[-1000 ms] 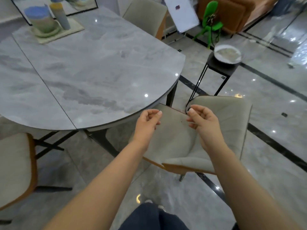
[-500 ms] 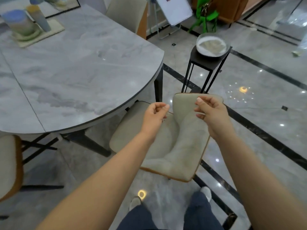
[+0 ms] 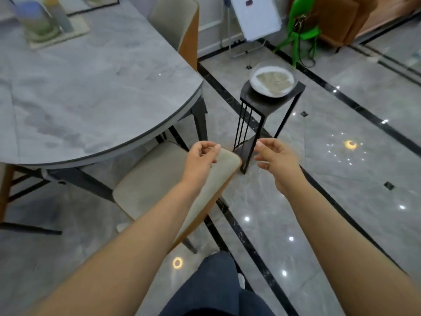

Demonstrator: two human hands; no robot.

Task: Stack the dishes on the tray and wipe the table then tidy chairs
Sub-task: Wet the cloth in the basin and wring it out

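A beige chair [image 3: 155, 179] with an orange-brown shell stands in front of me, its seat partly under the round grey marble table [image 3: 91, 99]. My left hand [image 3: 201, 157] grips the left end of the chair's backrest top, fingers curled. My right hand [image 3: 275, 156] hovers to the right of the backrest, off it, fingers loosely curled and holding nothing. At the table's far left a pale tray [image 3: 58, 39] carries blurred stacked dishes and a cup.
A black metal side stand [image 3: 266, 106] with a white plate [image 3: 271, 80] holding a folded cloth stands just right of the chair. Another chair [image 3: 177, 26] sits at the table's far side. A third chair's edge [image 3: 4, 190] shows left. Easel board, green chair and sofa lie beyond.
The chair has turned and slid with its seat under the table edge. My right hand has come off the backrest; my left hand stays on it.
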